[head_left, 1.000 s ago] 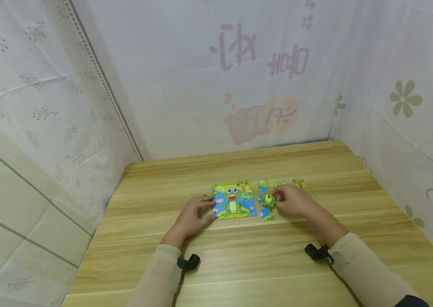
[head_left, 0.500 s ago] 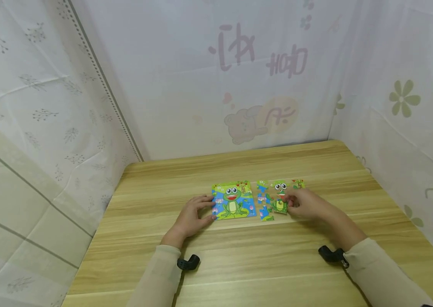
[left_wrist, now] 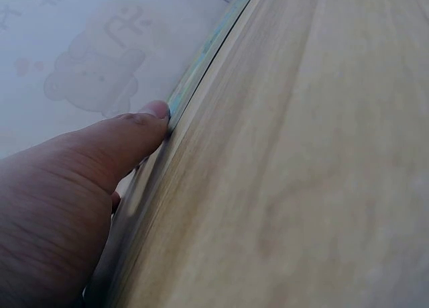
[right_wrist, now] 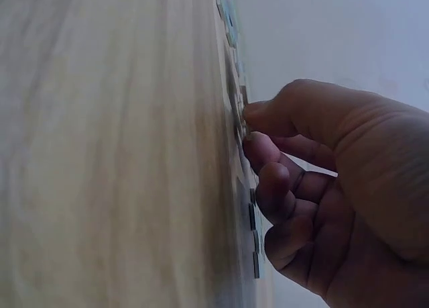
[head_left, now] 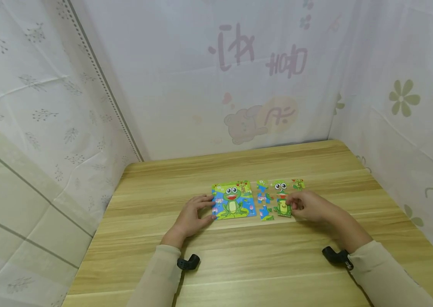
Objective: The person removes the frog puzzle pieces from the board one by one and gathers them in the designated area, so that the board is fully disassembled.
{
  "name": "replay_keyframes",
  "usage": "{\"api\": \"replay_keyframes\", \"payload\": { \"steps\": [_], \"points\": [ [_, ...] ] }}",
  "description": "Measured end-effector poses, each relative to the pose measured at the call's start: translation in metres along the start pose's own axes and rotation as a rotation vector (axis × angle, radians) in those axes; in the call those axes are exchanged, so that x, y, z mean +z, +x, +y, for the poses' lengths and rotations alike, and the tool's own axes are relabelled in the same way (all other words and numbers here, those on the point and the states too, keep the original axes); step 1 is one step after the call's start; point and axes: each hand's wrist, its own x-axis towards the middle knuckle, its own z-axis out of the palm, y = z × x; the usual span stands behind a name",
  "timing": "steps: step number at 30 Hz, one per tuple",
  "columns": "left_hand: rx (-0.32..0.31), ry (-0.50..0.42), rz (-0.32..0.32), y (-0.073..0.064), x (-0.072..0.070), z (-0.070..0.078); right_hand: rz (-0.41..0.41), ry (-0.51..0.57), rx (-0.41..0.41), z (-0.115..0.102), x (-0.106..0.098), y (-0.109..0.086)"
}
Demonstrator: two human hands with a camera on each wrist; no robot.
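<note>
A square frog picture board [head_left: 239, 212] lies flat on the table. My left hand [head_left: 190, 215] rests at its left edge, fingers and thumb touching the rim; in the left wrist view the thumb [left_wrist: 137, 137] meets that edge. Right of the board are loose jigsaw pieces in rough rows. My right hand [head_left: 310, 205] pinches the frog-body puzzle piece [head_left: 283, 207] between thumb and fingertips, just below the frog-eyes piece [head_left: 280, 186]. The right wrist view shows the pinch edge-on, the other fingers curled. My right hand covers whatever lies beneath it.
A column of blue and green puzzle pieces [head_left: 266, 212] runs between the board and the frog-body piece. At the upper right lies a corner piece [head_left: 298, 183] with red dots. The wooden table [head_left: 239, 264] ends at patterned curtains [head_left: 186, 85] behind and on both sides.
My right hand has moved rightward with the frog-body piece, turning it from askew to nearly upright under the frog-eyes piece. My left hand has kept its place at the board.
</note>
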Motion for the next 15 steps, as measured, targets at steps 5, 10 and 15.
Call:
{"api": "replay_keyframes", "payload": {
  "steps": [5,10,15],
  "points": [
    [-0.014,0.009,-0.004,0.0004,-0.0004,0.0014,0.005,0.011,-0.006,0.0023,0.0002,-0.0015],
    [-0.021,0.008,-0.005,0.0007,-0.0006,0.0015,0.005,0.015,-0.023,0.0056,0.0003,-0.0019],
    [-0.024,0.005,-0.008,0.0005,-0.0003,0.0009,-0.001,0.024,-0.028,0.0073,0.0004,-0.0026]
  ]
}}
